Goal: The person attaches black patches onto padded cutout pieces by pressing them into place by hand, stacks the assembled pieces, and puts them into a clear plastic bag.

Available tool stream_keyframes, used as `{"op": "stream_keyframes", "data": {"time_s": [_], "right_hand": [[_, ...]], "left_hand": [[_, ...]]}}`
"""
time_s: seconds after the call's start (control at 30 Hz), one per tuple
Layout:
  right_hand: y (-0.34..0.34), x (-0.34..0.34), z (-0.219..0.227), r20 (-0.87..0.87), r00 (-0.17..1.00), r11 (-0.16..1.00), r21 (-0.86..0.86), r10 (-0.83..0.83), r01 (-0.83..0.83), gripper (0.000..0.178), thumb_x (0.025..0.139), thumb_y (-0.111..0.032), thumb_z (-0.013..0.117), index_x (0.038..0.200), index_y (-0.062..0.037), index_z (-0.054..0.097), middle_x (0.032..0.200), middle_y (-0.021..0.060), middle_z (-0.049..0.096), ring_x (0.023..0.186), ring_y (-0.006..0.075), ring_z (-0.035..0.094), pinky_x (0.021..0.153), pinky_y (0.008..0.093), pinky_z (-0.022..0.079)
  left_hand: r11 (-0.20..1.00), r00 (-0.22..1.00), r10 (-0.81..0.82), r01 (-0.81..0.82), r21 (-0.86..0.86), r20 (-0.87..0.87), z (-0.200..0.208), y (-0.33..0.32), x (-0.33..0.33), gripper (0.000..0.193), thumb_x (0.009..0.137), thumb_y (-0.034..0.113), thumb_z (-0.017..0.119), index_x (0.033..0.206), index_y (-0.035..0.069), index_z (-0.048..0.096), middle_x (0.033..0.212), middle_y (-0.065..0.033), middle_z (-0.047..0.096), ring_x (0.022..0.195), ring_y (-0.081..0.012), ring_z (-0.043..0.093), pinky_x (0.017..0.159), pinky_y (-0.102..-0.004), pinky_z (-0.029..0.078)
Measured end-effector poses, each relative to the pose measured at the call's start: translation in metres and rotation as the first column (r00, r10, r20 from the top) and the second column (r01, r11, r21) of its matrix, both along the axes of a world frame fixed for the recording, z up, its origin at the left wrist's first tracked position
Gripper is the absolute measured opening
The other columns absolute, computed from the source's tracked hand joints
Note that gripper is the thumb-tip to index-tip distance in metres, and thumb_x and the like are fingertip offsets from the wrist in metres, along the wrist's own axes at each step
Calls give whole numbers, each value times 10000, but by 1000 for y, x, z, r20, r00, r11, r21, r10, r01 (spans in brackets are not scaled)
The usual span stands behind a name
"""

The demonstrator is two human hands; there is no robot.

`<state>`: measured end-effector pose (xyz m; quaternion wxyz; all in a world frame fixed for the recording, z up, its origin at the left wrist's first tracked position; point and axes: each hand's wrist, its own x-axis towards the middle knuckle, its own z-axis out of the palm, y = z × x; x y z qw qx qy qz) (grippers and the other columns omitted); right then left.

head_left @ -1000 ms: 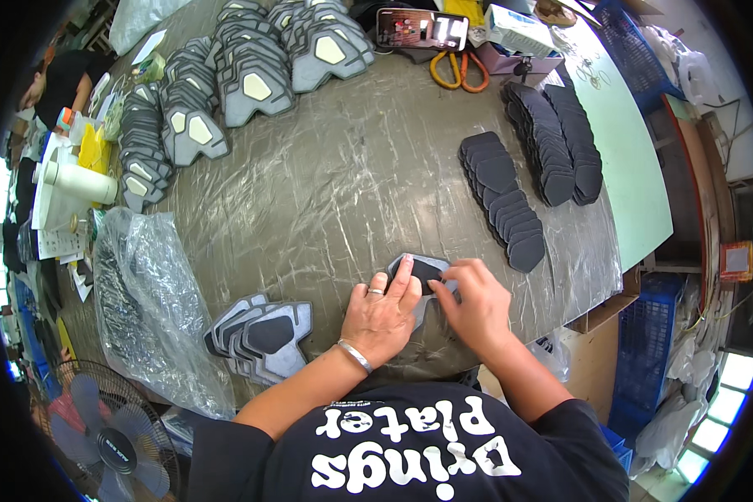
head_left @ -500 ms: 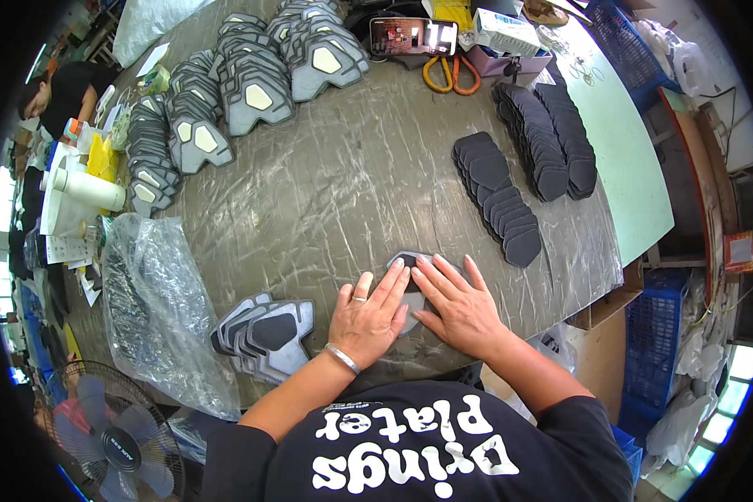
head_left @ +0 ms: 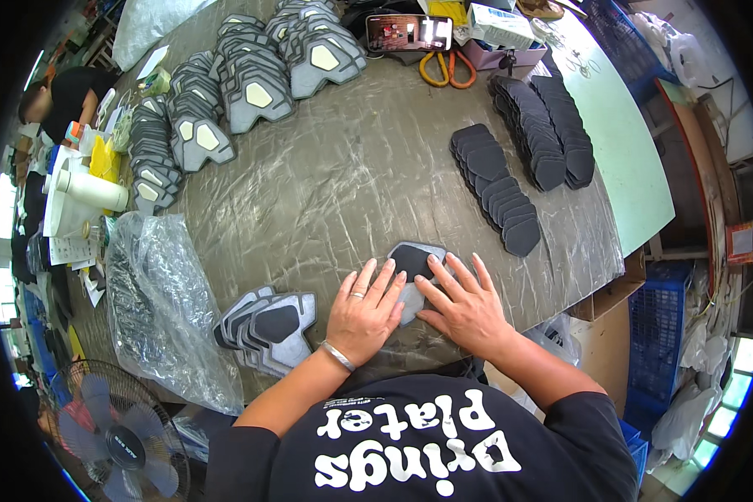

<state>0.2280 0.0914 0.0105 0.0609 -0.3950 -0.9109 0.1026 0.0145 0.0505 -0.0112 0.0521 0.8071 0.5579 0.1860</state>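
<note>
A grey felt-like piece (head_left: 412, 311) lies flat on the table in front of me, with a black patch (head_left: 412, 258) on its far part. My left hand (head_left: 365, 305) rests flat over its left side, fingers stretched out, a ring on one finger. Over the right side lies my right hand (head_left: 467, 311), fingers spread and fingertips by the patch's edge. Both hands cover parts of the piece. Beside my left forearm sits a fanned pile of similar grey pieces (head_left: 291, 341), the top one bearing a black patch (head_left: 276, 322).
Overlapping black patches (head_left: 495, 197) lie in rows at the right. Grey pieces with cream patches (head_left: 259, 94) are stacked at the far left. A propped phone (head_left: 408, 33) and orange-handled scissors (head_left: 449, 70) stand at the back. Clear plastic (head_left: 163, 309) and a fan (head_left: 119, 443) are at left.
My hands have drawn slightly apart and back toward me, the fingertips sliding off the black patch. More of the patch and the grey piece's far edge now shows.
</note>
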Motion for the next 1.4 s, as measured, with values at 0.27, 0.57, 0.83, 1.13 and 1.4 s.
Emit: {"op": "stream_keyframes", "data": {"time_s": [0.27, 0.57, 0.83, 1.13, 1.4], "right_hand": [[0, -4, -1, -78, 997, 998, 63, -22, 27, 471, 861, -412, 682, 1290, -232, 615, 1411, 97, 504, 1320, 314, 445, 1126, 571, 264], [2, -9, -8, -83, 993, 996, -24, 81, -84, 566, 869, -411, 660, 1360, -150, 555, 1540, 80, 381, 1418, 267, 361, 1141, 585, 227], [9, 15, -21, -241, 967, 995, -62, -89, 76, 481, 826, -293, 736, 1247, -94, 613, 1376, 131, 557, 1273, 303, 519, 1085, 538, 333], [72, -26, 30, -141, 966, 888, -441, -216, 134, 427, 657, -239, 854, 966, 4, 686, 957, 174, 646, 883, 357, 627, 787, 409, 507], [52, -115, 41, -490, 870, 443, -768, 59, -462, 207, 772, -115, 801, 898, -7, 677, 790, 33, 645, 774, 118, 609, 704, 282, 497]], "left_hand": [[1000, 997, -8, 9, 18, -83, 4, 0, 10, 470, 854, 200, 621, 1283, 9, 597, 1365, -180, 557, 1255, -299, 528, 1054, -430, 396], [1000, 998, 19, -17, 22, -61, -6, -10, 12, 476, 860, 216, 612, 1287, 8, 591, 1407, -160, 531, 1297, -295, 498, 1059, -448, 387], [997, 997, 77, -76, 35, -28, -10, -13, 14, 490, 905, 243, 564, 1338, 16, 554, 1437, -146, 509, 1327, -289, 478, 1069, -499, 376], [984, 944, 45, -98, 147, 326, 22, -41, -9, 545, 845, 156, 676, 1353, 32, 522, 1412, -151, 510, 1313, -310, 477, 1090, -438, 373], [515, 331, 761, -832, -208, 558, 35, -156, -94, 420, 873, 197, 716, 1190, -21, 548, 1151, -202, 610, 1020, -367, 597, 869, -412, 492]]}}
